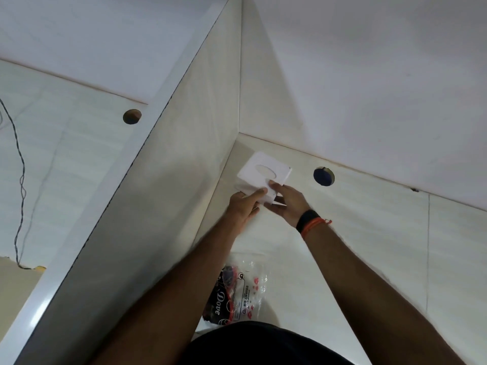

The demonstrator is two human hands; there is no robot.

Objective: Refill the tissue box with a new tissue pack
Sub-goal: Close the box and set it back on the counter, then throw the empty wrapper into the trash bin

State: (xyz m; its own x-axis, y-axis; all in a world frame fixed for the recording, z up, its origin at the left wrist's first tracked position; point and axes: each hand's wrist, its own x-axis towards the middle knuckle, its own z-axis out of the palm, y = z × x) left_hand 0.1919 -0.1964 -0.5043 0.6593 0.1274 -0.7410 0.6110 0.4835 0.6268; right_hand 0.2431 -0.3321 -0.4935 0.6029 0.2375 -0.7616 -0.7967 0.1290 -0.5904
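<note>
- While both arms reach forward over the desk surface (369,219), the white tissue box (263,175) is held between the two hands near the corner where the side partition (184,167) meets the back wall (369,88).
- Left hand (243,206): closed on the near left side of the tissue box, thumb lying against its side face.
- Right hand (288,204): closed on the near right edge of the tissue box, with a fingertip resting on the top face just below the oval opening; a dark band and an orange thread (312,222) sit on this wrist.
- Tissue box: tilted, top face with the oval opening facing up; whether its underside touches the desk cannot be determined.
- Tissue pack (237,293): lies flat on the desk between the forearms, close to the person's body, well apart from the box; clear wrapper with dark and red print.
- A round cable hole (323,176) sits in the desk just to the right of the box.
</note>
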